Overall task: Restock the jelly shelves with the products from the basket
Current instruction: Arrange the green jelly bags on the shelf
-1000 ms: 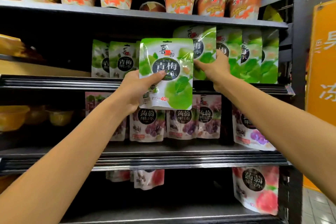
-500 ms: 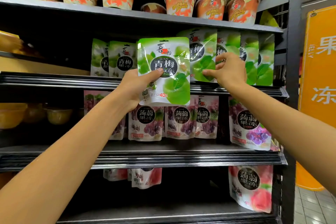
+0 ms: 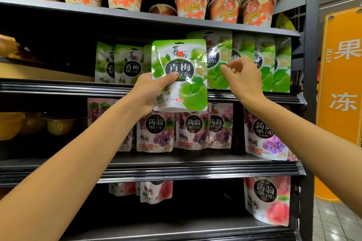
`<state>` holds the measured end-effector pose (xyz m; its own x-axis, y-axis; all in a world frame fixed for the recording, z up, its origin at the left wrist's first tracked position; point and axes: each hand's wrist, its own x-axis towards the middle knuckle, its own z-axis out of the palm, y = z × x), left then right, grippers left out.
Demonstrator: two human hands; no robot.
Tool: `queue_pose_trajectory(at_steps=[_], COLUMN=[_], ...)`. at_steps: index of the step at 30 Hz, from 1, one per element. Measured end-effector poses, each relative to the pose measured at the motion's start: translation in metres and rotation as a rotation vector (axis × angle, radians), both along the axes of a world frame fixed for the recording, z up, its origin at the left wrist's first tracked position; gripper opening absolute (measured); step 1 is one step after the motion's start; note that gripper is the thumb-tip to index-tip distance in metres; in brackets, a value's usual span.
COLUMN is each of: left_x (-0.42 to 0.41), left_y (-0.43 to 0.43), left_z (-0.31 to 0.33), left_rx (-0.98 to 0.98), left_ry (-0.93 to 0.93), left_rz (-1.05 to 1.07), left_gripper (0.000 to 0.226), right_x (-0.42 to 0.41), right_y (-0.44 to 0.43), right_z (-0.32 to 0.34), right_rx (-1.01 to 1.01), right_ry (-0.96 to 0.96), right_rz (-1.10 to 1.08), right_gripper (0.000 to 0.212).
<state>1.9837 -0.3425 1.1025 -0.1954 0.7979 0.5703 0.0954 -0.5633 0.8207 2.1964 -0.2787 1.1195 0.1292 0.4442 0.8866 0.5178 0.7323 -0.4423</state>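
Your left hand (image 3: 146, 94) keeps most of its fingers hidden behind the green jelly pouch (image 3: 191, 90). Only the thumb (image 3: 170, 76) shows, pressed flat across the dark round label on the front. The pouch is pinched between that thumb and the unseen fingers, low on its left side. It stands upright with the label facing you, lifted in front of the shelf lip (image 3: 58, 87) rather than resting on it.

Just right of that pouch, your right hand (image 3: 245, 82) has its fingers (image 3: 228, 69) loosely curled. The thumb and forefinger are a little apart with nothing between them. They lie over a stocked pouch, and you cannot tell whether they touch it.

Behind the held pouch and to its right stands a row of matching green pouches (image 3: 266, 64), overlapping; the nearest is half covered by the one you hold. Two more green pouches (image 3: 127, 64) stand behind it to the left.

Above the pouch are stacked orange jelly cups (image 3: 193, 4), the upper ones cut off by the frame edge. Below it stand purple pouches (image 3: 194, 130), their tops hidden by its bottom edge. Lower down and to the right, a pink peach pouch (image 3: 268, 199) leans forward. Far right of the pouch, a yellow banner (image 3: 340, 76) is cut off at the frame edge.
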Motion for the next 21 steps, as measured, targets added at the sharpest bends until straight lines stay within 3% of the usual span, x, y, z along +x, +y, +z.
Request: queue_pose_trajectory(at_steps=[5,7,10,15,18,21], left_x=[0.001,0.002,0.001,0.0,0.001,0.003], left_y=[0.001,0.001,0.0,-0.004,-0.003,-0.007], left_z=[0.001,0.001,0.002,0.012,0.01,0.0], left_rx=[0.005,0.018,0.022,0.064,0.203,0.442], left_ry=[-0.001,-0.006,-0.006,-0.042,0.161,0.503], left_rz=[-0.055,-0.064,-0.075,-0.014,0.268,0.439], left_gripper=[0.013,0.019,0.021,0.041,0.067,0.049], right_x=[-0.017,-0.023,-0.03,-0.036,-0.042,-0.049], right_y=[-0.029,-0.032,-0.036,-0.033,-0.028,-0.017], right_z=[-0.011,-0.013,-0.012,0.006,0.02,0.035], right_rx=[-0.412,-0.496,-0.53,-0.558,-0.548,-0.541], right_ry=[-0.125,-0.118,0.01,0.222,0.297,0.342], right_rz=[0.487,0.523,0.566,0.608,0.598,0.555], right_gripper=[0.033,0.038,0.062,0.073,0.066,0.057])
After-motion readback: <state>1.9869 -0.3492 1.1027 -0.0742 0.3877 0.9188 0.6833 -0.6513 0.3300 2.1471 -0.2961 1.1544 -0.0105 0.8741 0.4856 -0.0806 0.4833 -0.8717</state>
